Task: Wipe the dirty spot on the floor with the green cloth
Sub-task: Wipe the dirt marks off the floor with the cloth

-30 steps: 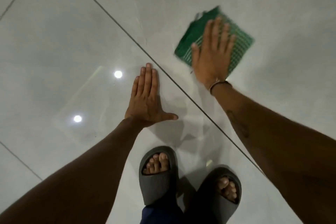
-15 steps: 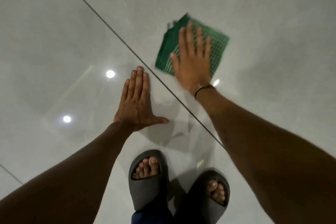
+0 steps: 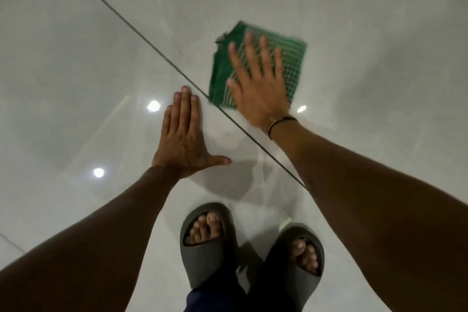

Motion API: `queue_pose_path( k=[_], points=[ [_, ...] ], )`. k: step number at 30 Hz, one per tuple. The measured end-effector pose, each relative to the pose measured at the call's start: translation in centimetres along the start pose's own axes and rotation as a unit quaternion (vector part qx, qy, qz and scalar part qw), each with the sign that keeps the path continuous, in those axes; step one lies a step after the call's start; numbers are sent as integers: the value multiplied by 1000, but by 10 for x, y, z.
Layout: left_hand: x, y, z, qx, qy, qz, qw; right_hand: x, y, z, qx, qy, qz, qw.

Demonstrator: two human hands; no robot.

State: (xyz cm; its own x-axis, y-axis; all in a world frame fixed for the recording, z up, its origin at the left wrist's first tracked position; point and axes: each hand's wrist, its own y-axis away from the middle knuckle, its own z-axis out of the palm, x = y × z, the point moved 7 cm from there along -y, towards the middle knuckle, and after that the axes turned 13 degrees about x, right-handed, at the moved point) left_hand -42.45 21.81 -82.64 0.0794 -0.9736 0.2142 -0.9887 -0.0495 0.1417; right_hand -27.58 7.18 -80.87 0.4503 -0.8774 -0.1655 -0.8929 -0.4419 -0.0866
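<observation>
Presently, the right hand [image 3: 258, 88] lies flat, palm down, on the green cloth [image 3: 291, 63], fingers spread wide and straight. The grip is fully open: nothing is pinched or curled around; the cloth is held only by the palm and fingers on top of it. The cloth lies flat on the floor [image 3: 379, 33], a checked square with a plain green band along its left side, just right of the dark grout line [image 3: 141, 33] that runs diagonally across the tiles. Its near corner touches or almost touches that line. The cloth and the right fingers are blurred.

The left hand [image 3: 182, 137] rests flat on the floor on the other side of the grout line, fingers together and pointing forward, thumb stretched out to the right. Its grip is likewise open and holds nothing.

Both feet stand below the hands in grey slippers [image 3: 207, 243]. A dark band [image 3: 281, 121] circles the right wrist. No dirty spot can be made out on the glossy tiles.
</observation>
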Motion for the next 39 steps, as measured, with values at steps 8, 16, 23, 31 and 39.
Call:
queue_pose_path(
  k=[8,16,23,31,39],
  points=[
    [34,11,-4,82,-17,135,987,126,97,-32,-21,41,141,989],
    [83,-1,10,83,-20,107,991,75,104,-20,-7,23,-64,998],
    [98,-15,17,94,-7,197,976,185,227,-45,-42,50,188,980],
    [116,-16,0,57,61,140,987,137,141,-21,-8,43,99,994],
    [194,5,-7,-30,63,-24,997,93,259,-47,-57,-25,125,990]
  ],
)
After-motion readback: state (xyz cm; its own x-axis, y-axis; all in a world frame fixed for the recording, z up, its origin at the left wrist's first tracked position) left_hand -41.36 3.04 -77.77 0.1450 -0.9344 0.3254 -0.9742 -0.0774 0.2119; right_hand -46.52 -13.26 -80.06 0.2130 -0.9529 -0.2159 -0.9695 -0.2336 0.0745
